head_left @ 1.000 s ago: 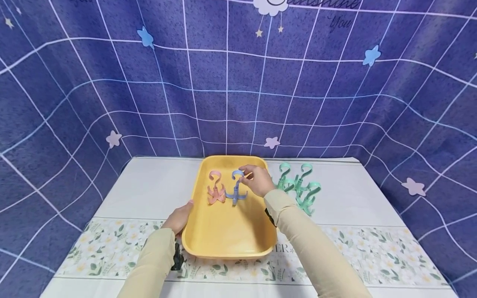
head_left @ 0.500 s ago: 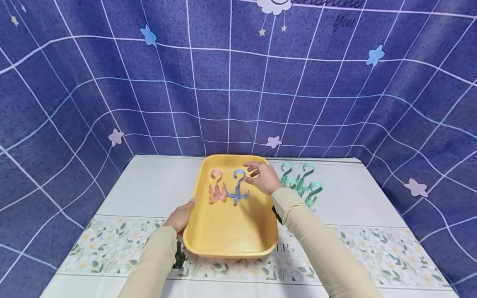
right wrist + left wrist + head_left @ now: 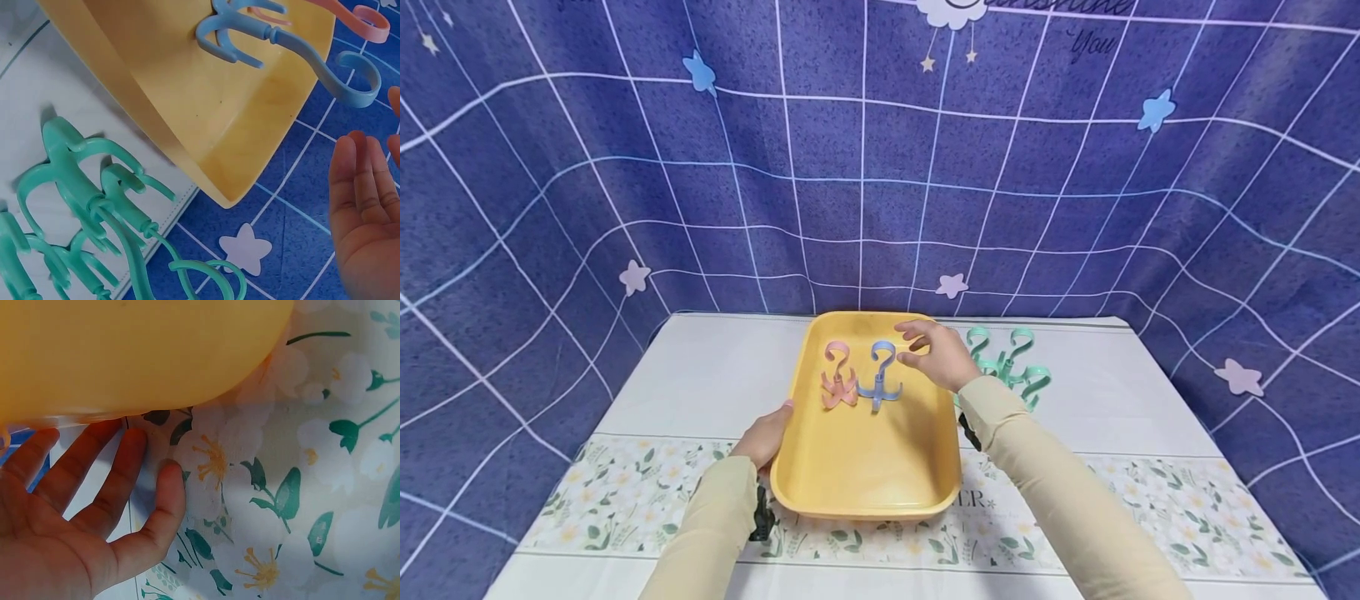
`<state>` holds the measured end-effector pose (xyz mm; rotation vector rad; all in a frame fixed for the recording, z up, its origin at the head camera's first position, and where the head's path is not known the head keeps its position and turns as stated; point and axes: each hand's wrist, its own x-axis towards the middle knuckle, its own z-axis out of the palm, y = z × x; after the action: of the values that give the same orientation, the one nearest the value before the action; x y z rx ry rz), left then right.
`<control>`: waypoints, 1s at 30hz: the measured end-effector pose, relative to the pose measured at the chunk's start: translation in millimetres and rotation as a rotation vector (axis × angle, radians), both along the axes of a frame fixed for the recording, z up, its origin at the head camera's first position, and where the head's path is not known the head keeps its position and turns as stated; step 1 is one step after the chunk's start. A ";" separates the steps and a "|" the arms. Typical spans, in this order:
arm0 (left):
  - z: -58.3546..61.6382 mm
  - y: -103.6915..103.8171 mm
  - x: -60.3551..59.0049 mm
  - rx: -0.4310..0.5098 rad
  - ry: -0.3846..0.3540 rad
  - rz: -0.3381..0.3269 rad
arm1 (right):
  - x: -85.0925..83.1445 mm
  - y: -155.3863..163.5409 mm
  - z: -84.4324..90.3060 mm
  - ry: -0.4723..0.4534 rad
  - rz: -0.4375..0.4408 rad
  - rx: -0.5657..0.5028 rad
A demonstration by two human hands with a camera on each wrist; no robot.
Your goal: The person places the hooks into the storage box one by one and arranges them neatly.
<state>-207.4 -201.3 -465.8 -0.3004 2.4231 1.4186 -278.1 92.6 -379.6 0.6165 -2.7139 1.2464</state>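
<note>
A yellow tray [image 3: 865,467] lies on the table with a pink multi-prong hanging hook [image 3: 841,390] and a blue multi-prong hanging hook [image 3: 877,388] standing side by side inside it, curled ends up. My left hand [image 3: 765,435] holds the tray's left rim, thumb at the edge; in the left wrist view its fingers [image 3: 109,481] reach under the side. My right hand [image 3: 942,357] hovers above the tray's right rim, a small gap from the blue hook, its fingers parted and holding nothing. In the right wrist view the right hand [image 3: 369,219] shows at the right edge.
Several green multi-prong hanging hooks [image 3: 1009,367] stand grouped right of the tray, partly hidden by my right hand and forearm. A white table cover with a floral band [image 3: 647,475] lies beneath. A blue curtain with a grid print [image 3: 820,208] surrounds the table behind.
My right hand has let go of the blue hook's curled top and drawn back to the right, fingers spreading. The blue hook stays upright beside the pink one. My left hand keeps its place.
</note>
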 end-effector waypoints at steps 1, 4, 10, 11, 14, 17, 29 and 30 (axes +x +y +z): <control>0.5 0.5 0.2 -0.001 0.000 -0.001 | 0.5 0.5 0.6 -0.002 0.002 -0.004; 1.3 1.2 0.2 -0.002 0.001 -0.005 | 2.0 2.6 2.1 0.002 0.003 -0.007; 0.7 0.4 -0.4 -0.003 0.008 -0.005 | 3.2 7.6 3.6 -0.001 0.000 -0.003; 0.5 0.2 -0.4 -0.003 0.010 -0.006 | 3.4 8.7 3.9 -0.010 0.000 -0.004; 0.4 -0.2 -0.4 -0.001 0.011 -0.008 | 3.9 12.6 4.9 -0.027 -0.006 -0.003; 1.2 -0.3 -0.1 -0.001 0.010 -0.011 | 4.9 16.6 6.7 -0.026 -0.013 -0.002; 3.1 -0.3 0.5 0.006 -0.002 -0.010 | 7.3 23.4 15.0 0.002 -0.003 0.001; 3.4 -0.3 0.7 0.005 -0.002 -0.010 | 7.8 23.8 16.0 0.001 -0.005 -0.001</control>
<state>-206.7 -201.6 -462.4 -0.2878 2.4154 1.4192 -270.3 116.4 -363.6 0.6091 -2.7116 1.2461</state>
